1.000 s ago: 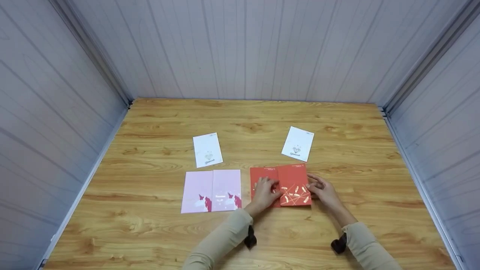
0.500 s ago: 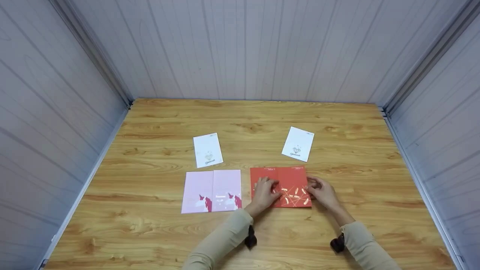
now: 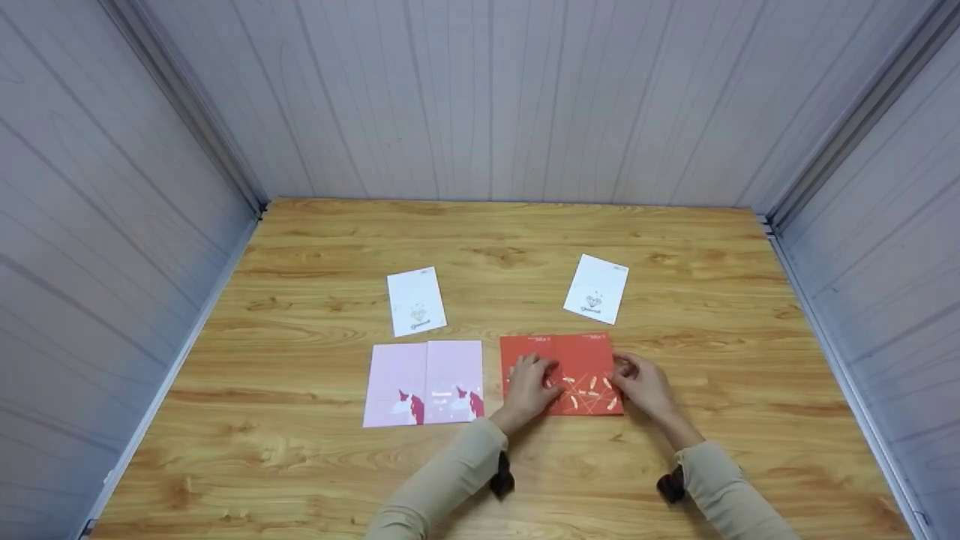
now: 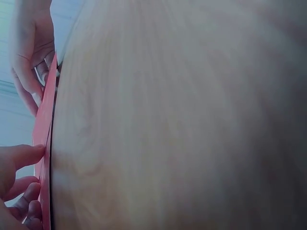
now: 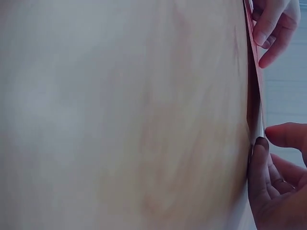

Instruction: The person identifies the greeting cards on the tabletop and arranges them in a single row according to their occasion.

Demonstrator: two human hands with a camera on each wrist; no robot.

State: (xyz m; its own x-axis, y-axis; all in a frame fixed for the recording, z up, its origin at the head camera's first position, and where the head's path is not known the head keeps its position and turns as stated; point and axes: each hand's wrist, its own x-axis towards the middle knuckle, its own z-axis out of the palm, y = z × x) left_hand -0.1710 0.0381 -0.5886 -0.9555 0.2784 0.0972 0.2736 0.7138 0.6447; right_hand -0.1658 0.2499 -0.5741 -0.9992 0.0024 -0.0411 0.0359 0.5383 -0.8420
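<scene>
Two red cards with gold line-and-feather prints lie side by side on the table, edges meeting. My left hand (image 3: 531,384) rests on the left red card (image 3: 517,346), fingertips pressing it close to the seam and covering much of its print. With thumb above and a finger beneath, my right hand (image 3: 645,384) pinches the outer edge of the right red card (image 3: 583,360). In the right wrist view, this red card (image 5: 256,72) shows edge-on, slightly raised from the tabletop near the pinching fingers (image 5: 260,158).
Two pink unicorn cards, a left one (image 3: 397,367) and a right one (image 3: 454,367), lie side by side to the left. Farther back are two white cards with a heart-shaped diamond print, one left (image 3: 414,296) and one right (image 3: 598,285). Panel walls enclose the wooden table (image 3: 300,465).
The right red card has come down from a raised position and now lines up with the left one. My right hand has shifted slightly down and left; my left hand has stayed put.
</scene>
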